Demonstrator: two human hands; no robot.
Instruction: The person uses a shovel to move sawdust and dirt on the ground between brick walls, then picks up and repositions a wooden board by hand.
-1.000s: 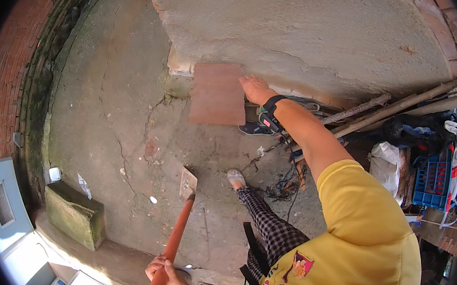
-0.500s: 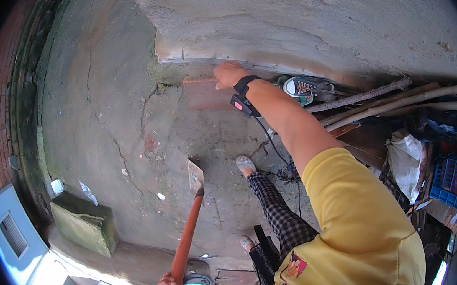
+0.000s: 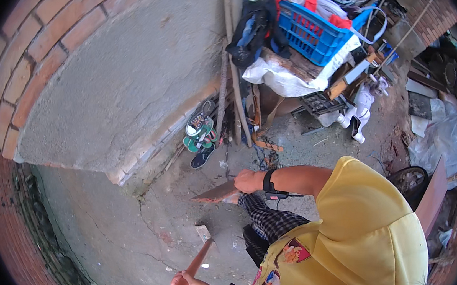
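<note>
My right hand (image 3: 246, 181) is closed on the edge of a thin, flat, reddish-brown board (image 3: 215, 191) and holds it tilted beside my checkered trouser leg; I cannot tell what the board is made of. My left hand (image 3: 186, 284), low in the picture, grips the orange-red handle of a hoe (image 3: 193, 261). The hoe's pale metal blade (image 3: 203, 233) is down at the concrete floor, below the board. Both wrists wear a black strap with a small device.
Shoes (image 3: 202, 131) are piled at the wall's foot beside leaning wooden poles (image 3: 234, 87). Behind them, a blue plastic crate (image 3: 312, 34) sits on a cluttered stack. White pipe pieces (image 3: 361, 109) and clear plastic sheeting (image 3: 446, 140) lie at the right. A low brick-edged wall (image 3: 107, 74) fills the upper left.
My right hand has brought the board away from the wall's foot, closer to my leg. The view has swung right toward the crate and clutter. My left hand keeps its hold on the hoe.
</note>
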